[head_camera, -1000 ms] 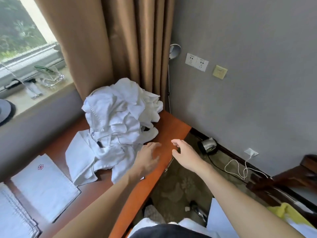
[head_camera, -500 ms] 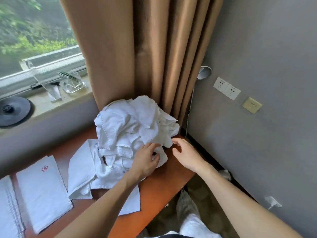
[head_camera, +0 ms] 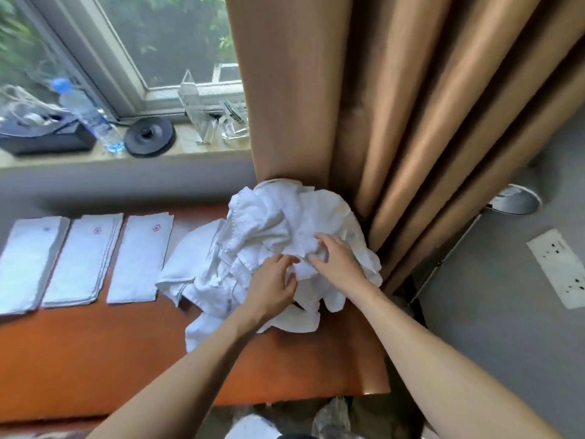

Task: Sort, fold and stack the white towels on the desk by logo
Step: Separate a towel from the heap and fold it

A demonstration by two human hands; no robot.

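Two hands: both are lying on the pile of towels point(head_camera: 278, 217), close together, at its front right part.
Left hand point(head_camera: 272, 286): it is pressing on the near slope of the pile; the fingers point(head_camera: 292, 281) are curling down into the cloth and the thumb is pointing up toward a fold. Whether cloth is caught inside the curl, I cannot tell.
Right hand point(head_camera: 335, 261): it is resting higher on the pile, just beside the left one; the fingers point(head_camera: 319, 238) are spreading, only lightly bent, and are touching the top fold without closing around it.
Pile of towels: it is sitting crumpled at the far right end of the desk point(head_camera: 95, 359), leaning against the curtain point(head_camera: 316, 90); loose corners are spilling toward the near edge.
Folded stacks: three are lying side by side on the left of the pile, apart from it.
Left stack point(head_camera: 28, 261): it is showing a faint bluish logo.
Middle stack point(head_camera: 82, 258): it is showing a red logo.
Right stack point(head_camera: 139, 258): it is showing a red logo too.
Window sill: a water bottle point(head_camera: 85, 112) and a black disc point(head_camera: 148, 136) are standing behind the desk.
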